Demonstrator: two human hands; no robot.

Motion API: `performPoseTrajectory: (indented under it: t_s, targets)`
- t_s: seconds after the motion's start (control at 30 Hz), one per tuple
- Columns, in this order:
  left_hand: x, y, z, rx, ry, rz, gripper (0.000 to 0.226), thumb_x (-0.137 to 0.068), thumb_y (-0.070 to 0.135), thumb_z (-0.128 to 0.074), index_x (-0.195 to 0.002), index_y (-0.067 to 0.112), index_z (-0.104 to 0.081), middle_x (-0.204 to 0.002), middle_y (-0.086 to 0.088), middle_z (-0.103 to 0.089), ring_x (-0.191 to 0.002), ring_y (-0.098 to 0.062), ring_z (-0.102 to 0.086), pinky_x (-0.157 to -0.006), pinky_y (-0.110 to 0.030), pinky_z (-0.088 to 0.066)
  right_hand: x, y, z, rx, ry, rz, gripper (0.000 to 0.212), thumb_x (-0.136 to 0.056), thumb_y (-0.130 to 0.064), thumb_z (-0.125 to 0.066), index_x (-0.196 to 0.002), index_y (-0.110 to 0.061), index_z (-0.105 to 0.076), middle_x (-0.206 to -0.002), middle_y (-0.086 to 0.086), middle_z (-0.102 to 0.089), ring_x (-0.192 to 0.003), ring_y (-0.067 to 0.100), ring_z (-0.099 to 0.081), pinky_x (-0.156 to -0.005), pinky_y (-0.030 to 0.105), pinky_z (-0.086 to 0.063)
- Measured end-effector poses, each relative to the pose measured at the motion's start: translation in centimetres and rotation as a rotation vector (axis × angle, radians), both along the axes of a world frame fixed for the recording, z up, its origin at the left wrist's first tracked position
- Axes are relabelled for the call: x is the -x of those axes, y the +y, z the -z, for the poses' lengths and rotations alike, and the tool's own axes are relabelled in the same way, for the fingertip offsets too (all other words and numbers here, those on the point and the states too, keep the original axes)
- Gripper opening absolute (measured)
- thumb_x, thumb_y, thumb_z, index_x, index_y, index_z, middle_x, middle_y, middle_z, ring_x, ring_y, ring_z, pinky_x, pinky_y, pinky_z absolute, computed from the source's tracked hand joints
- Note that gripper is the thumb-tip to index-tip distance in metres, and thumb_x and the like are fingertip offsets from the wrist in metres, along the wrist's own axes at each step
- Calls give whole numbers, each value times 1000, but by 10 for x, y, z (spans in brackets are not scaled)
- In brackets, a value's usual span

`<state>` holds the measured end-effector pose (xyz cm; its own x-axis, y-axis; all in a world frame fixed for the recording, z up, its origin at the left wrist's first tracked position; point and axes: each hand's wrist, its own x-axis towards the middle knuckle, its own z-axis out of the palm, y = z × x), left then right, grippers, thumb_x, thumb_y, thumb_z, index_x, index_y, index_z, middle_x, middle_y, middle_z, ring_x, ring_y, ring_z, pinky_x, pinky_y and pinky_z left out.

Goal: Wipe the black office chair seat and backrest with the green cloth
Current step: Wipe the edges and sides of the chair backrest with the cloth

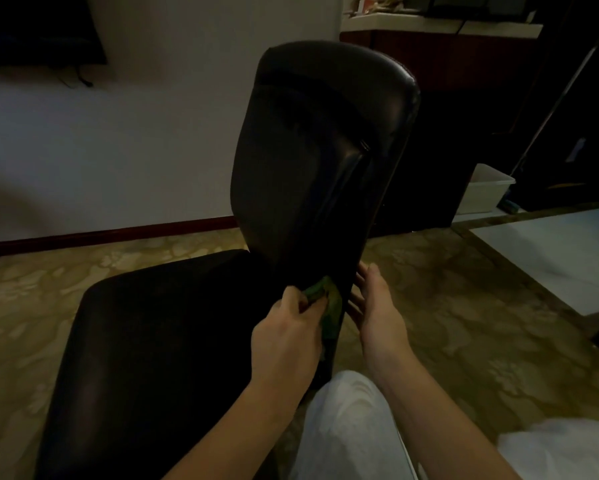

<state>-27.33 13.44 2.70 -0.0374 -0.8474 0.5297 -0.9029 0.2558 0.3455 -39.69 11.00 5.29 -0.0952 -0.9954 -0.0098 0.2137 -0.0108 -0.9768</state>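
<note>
The tall black padded backrest [318, 150] of the office chair stands close to upright in the middle of the view, its long axis running from the rounded top edge down to a narrow lower end just in front of the person, leaning slightly to the left as it descends. The wide black padded seat [159, 323] spreads out to the left of that lower end, its rounded corners over the mottled beige stone floor [464, 323]. The crumpled green cloth [327, 299] sits at the foot of the backrest, pressed against its lower front face where it meets the seat. The left hand [284, 327] grips the cloth with curled fingers. The right hand [377, 306] lies on the other side of the backrest's thin edge, fingers straight and slightly spread, fingertips touching the rear of the lower end. Bare floor lies open left of and behind the seat up to the dark red skirting board [118, 233] under the white wall [152, 133]. To the right, floor stays open as far as a pale flat floor panel [550, 251], a white plastic bin [485, 188] and a dark wooden cabinet [440, 133] behind the backrest. A knee in white trousers [346, 427] is just below the hands
</note>
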Motion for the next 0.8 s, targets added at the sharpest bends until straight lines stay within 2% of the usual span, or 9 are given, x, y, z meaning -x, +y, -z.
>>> performPoseTrajectory:
  t_s: [0.13, 0.23, 0.33, 0.37, 0.43, 0.5, 0.57, 0.7, 0.8]
  targets:
    - [1, 4, -5, 5, 128, 24, 23, -88, 20, -71, -111, 20, -75, -101, 1, -61, -72, -12, -60, -57, -24, -55, 1, 1, 1, 4, 15, -18, 40, -102, -47, -31, -130, -35, -56, -118, -13, -67, -112, 8, -62, -98, 33, -47]
    - [2, 3, -38, 99, 282, 60, 30, -93, 28, -61, -119, 20, -71, -103, 6, -57, -74, -3, -56, -63, -16, -53, 1, 3, -1, -9, -21, -26, 38, -101, -46, -32, -128, -34, -57, -120, -10, -65, -112, 10, -60, -94, 30, -46]
    - [7, -7, -78, 160, 393, 72, 31, -94, 27, -65, -125, 25, -68, -100, 12, -53, -72, -1, -54, -63, -10, -48, 0, 1, 0, -64, -83, -7, 40, -100, -45, -37, -127, -28, -60, -120, -1, -67, -112, 17, -62, -96, 36, -47]
    - [10, -11, -87, 151, 408, 82, 32, -95, 27, -66, -126, 25, -67, -99, 13, -53, -72, -1, -55, -64, -10, -48, 0, 1, -2, -87, -103, 8, 39, -100, -44, -38, -125, -25, -62, -116, 1, -69, -108, 18, -64, -93, 35, -49]
    - [16, -15, -94, 112, 400, 80, 31, -95, 30, -65, -126, 27, -67, -98, 14, -52, -75, -1, -56, -66, -14, -51, 2, 1, -1, -113, -134, 20, 37, -100, -42, -39, -116, -22, -66, -102, 0, -73, -94, 14, -68, -78, 30, -50]
    - [20, -14, -85, 99, 371, 50, 29, -95, 31, -64, -124, 28, -68, -99, 13, -52, -74, -3, -56, -66, -18, -53, 5, 1, 0, -107, -115, 20, 35, -99, -43, -40, -106, -23, -68, -92, -2, -74, -84, 10, -69, -70, 26, -49]
    - [23, -9, -65, 72, 319, 6, 28, -96, 31, -62, -123, 28, -68, -103, 10, -51, -73, -5, -56, -64, -22, -54, 5, 2, 0, -93, -110, -8, 37, -99, -46, -38, -107, -26, -68, -94, -5, -75, -85, 7, -70, -72, 24, -50]
    - [20, 2, -27, -40, 279, -39, 27, -96, 26, -62, -122, 28, -69, -109, 7, -53, -74, -5, -55, -64, -18, -52, 4, 1, -2, -39, -19, -21, 44, -101, -50, -29, -127, -33, -60, -118, -13, -67, -107, 5, -63, -93, 28, -49]
    - [13, 0, -29, -43, 237, -26, 25, -95, 25, -63, -119, 25, -70, -109, 8, -54, -75, -6, -56, -65, -21, -54, 5, 0, -1, -15, 0, -47, 42, -102, -48, -26, -127, -34, -57, -117, -16, -65, -102, -2, -63, -85, 20, -47]
